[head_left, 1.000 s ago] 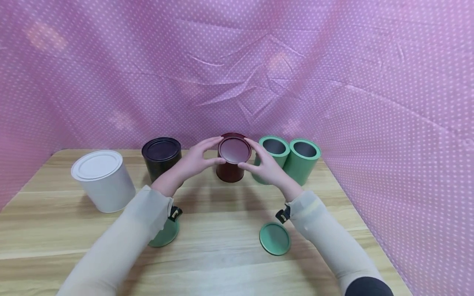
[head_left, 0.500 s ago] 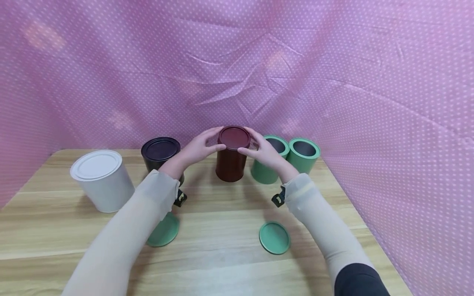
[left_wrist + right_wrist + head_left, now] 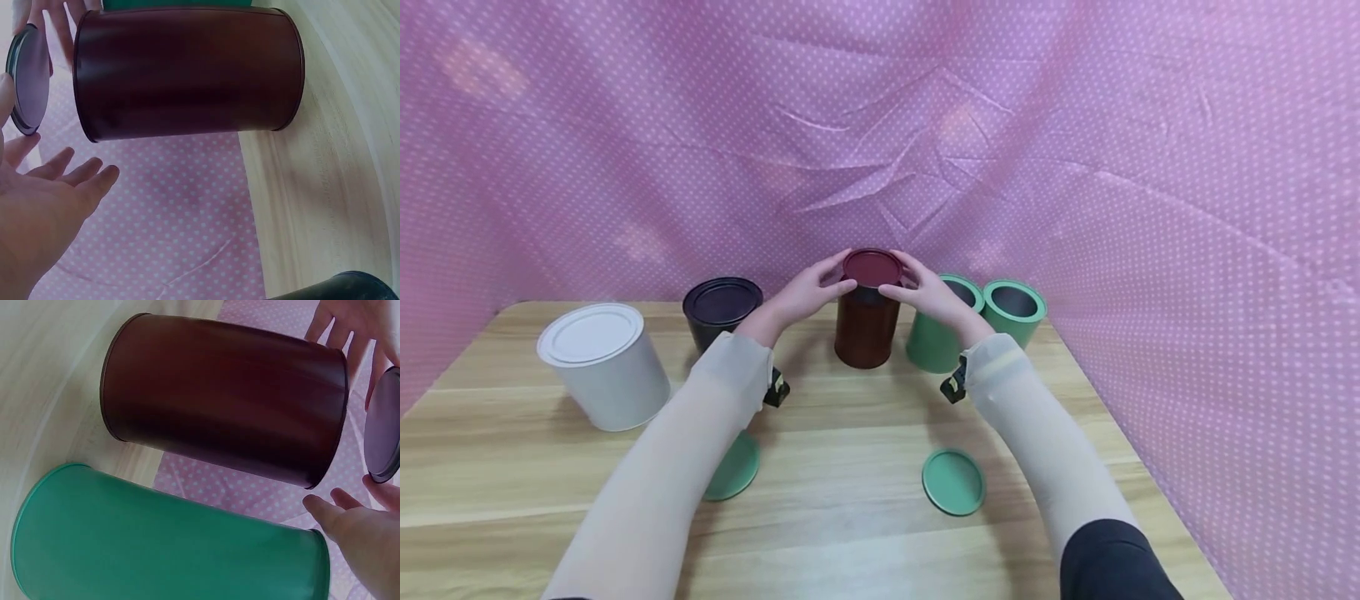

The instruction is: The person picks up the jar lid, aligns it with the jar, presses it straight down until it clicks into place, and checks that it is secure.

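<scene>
"Maroon lid point(image 3: 872, 268), where is it sitting?"

"Between the left hand point(image 3: 801, 296) and the right hand point(image 3: 936, 298), hanging just above the maroon canister point(image 3: 865, 337) and not touching it."

"How are they gripping it?"

"Each is pinching the rim, thumb on the near side and a finger reaching round the far side, while the other fingers are fanning out. Holding it from opposite sides is probably keeping it level and its underside free."

"And the arms?"

"The left arm point(image 3: 677, 454) and right arm point(image 3: 1037, 450) are stretching forward, converging on the lid."

"What is standing about them?"

"Beside the right hand, two green canisters point(image 3: 934, 346) are showing dark open mouths. Outward of the left hand, a lidded black canister point(image 3: 724, 302) is standing, then a white canister point(image 3: 613, 379). Nearer the body than the hands, two green lids point(image 3: 953, 482) are lying on the wooden table point(image 3: 835, 492), one partly hidden by the left arm."
</scene>
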Available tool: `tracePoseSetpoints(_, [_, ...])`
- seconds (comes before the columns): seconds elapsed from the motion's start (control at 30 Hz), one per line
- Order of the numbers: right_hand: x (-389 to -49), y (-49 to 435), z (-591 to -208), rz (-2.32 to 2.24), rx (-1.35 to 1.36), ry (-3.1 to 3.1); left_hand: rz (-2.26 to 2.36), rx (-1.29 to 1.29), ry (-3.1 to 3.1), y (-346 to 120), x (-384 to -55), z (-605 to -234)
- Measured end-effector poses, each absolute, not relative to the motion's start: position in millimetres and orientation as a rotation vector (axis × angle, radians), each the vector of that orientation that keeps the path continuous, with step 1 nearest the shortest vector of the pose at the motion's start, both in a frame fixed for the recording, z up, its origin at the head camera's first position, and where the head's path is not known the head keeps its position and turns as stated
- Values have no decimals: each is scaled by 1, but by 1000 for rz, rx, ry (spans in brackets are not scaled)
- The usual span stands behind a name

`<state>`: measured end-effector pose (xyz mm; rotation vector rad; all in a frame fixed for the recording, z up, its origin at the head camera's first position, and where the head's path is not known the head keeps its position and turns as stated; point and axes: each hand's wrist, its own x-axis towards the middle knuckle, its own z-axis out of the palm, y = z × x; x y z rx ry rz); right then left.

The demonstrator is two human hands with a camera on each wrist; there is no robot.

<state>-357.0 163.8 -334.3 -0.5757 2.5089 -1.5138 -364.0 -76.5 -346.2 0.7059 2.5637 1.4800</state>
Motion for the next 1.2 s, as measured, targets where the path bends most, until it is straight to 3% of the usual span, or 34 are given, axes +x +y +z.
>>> tracePoseSetpoints(0.67, [-368,155,-358,-1474,-440,2550,1429,711,2446,-83,-384,-364])
tracePoseSetpoints(1.2, [-365,155,-364,-1441,-395,2577,1299,660,2499,-80,-381,-367])
